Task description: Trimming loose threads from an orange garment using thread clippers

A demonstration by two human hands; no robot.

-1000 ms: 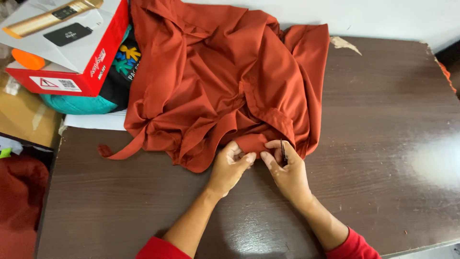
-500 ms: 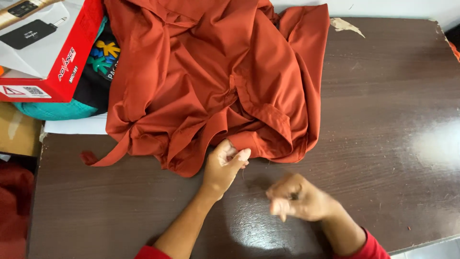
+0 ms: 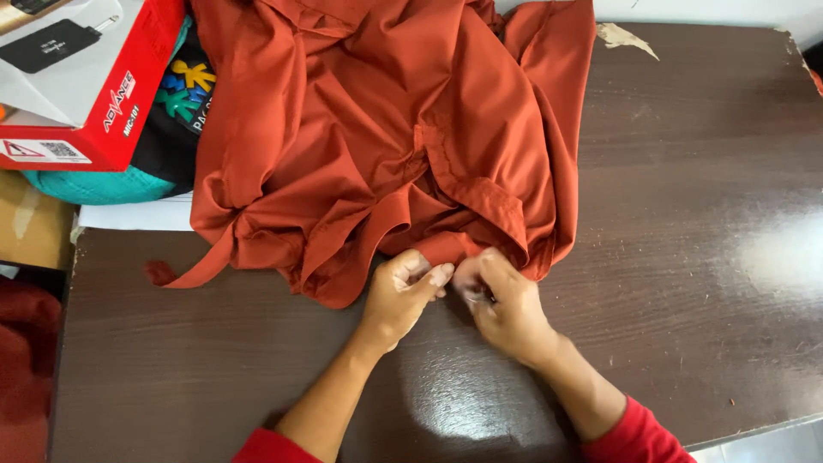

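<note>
A rust-orange garment (image 3: 377, 137) lies crumpled on a dark brown wooden table (image 3: 686, 257). My left hand (image 3: 401, 291) pinches the garment's near hem between thumb and fingers. My right hand (image 3: 506, 300) is right beside it, fingers curled on the same bit of hem, and seems to hold something small and thin that I cannot make out. Both hands touch each other at the fabric's edge. Red sleeves show at my forearms.
A red and white box (image 3: 77, 77) sits at the far left on top of a teal and black cloth item (image 3: 163, 129). White paper (image 3: 129, 214) lies under them. A cardboard piece (image 3: 30, 227) and dark red cloth (image 3: 26, 377) sit off the table's left edge.
My right hand had pulled away toward me over the bare table half a second ago; it has come back to the hem beside my left hand. The left hand stayed on the fabric.
</note>
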